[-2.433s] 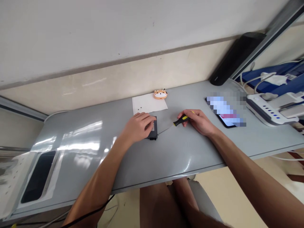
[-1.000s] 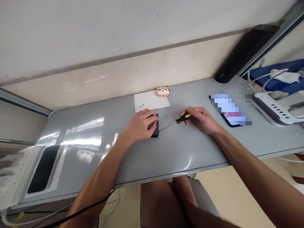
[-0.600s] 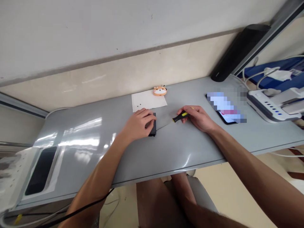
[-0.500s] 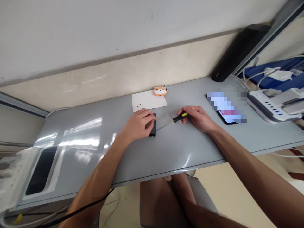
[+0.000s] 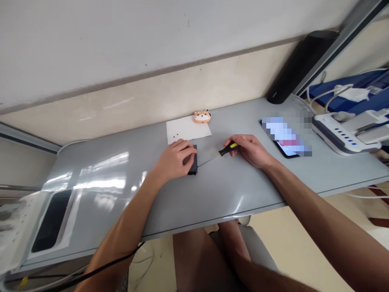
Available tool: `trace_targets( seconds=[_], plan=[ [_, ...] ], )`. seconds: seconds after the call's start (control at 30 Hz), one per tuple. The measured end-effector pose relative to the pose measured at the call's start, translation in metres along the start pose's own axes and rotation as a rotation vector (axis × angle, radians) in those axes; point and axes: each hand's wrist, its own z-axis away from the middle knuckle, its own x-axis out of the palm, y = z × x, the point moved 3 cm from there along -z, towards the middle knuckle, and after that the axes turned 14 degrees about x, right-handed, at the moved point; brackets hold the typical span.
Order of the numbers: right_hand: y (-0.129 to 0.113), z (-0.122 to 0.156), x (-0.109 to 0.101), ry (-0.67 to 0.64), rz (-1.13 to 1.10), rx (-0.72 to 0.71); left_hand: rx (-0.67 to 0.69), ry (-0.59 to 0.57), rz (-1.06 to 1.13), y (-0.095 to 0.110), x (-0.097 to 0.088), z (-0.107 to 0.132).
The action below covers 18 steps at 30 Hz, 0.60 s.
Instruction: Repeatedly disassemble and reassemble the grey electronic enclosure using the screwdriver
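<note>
On the grey table (image 5: 225,194) lies a small dark, box-like object (image 5: 194,162), partly covered by my left hand (image 5: 176,160). The fingers of that hand curl over it and hold it down; its exact kind is hidden. A black and yellow screwdriver (image 5: 226,149) is gripped in my right hand (image 5: 251,151). Its thin shaft slants down to the left, and the tip meets the object's right side near the lower corner. Just behind my left hand is a white sheet of paper (image 5: 185,129) with several tiny dark pieces, apparently screws (image 5: 175,136).
An orange animal-faced case (image 5: 202,117) sits on the paper's far edge. To the right are a lit phone (image 5: 284,138), a power strip (image 5: 343,136) with plugs, and a black cylinder (image 5: 300,69) leaning at the wall. A dark phone (image 5: 52,221) lies at the left end.
The whole view has shifted slightly. Both hands keep their holds, and the screwdriver tip stays at the dark object's right side.
</note>
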Motion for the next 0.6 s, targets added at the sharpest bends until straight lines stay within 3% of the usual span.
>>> trace_targets(
  seconds=[0.33,0.6],
  plan=[
    [-0.0004,0.0,-0.0007,0.014,-0.013,0.006,0.005,0.004,-0.003,0.0003,-0.0007,0.0],
    [0.0025,-0.0007,-0.0013,-0.058,0.028,-0.013,-0.018,0.001,0.007,0.0005,-0.0007,-0.0009]
  ],
)
